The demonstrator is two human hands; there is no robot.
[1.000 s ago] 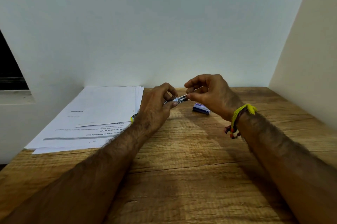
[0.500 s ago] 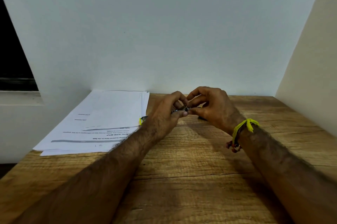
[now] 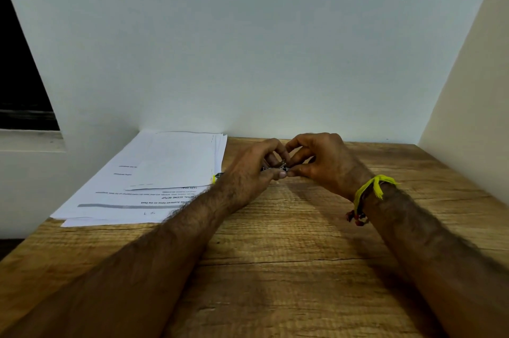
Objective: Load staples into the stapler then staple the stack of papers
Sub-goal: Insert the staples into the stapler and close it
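A small metal stapler [image 3: 276,167] is held just above the wooden desk [image 3: 275,269], mostly hidden by my fingers; its yellow-green rear end [image 3: 215,177] peeks out beside my left wrist. My left hand [image 3: 252,169] wraps around its body. My right hand [image 3: 321,163] pinches the stapler's front end with thumb and forefinger, the fingertips of both hands touching. I cannot see any staples between the fingers. The stack of papers [image 3: 154,180] lies flat on the desk to the left, its near right corner next to my left wrist.
A white wall [image 3: 248,48] closes the desk at the back and a cream panel [image 3: 468,103] on the right. The desk's left edge drops off below the papers. A yellow thread band [image 3: 370,189] is tied round my right wrist.
My right hand has come in from the right and closed onto the stapler's front end. The blue staple box seen a second ago is now hidden behind my right hand.
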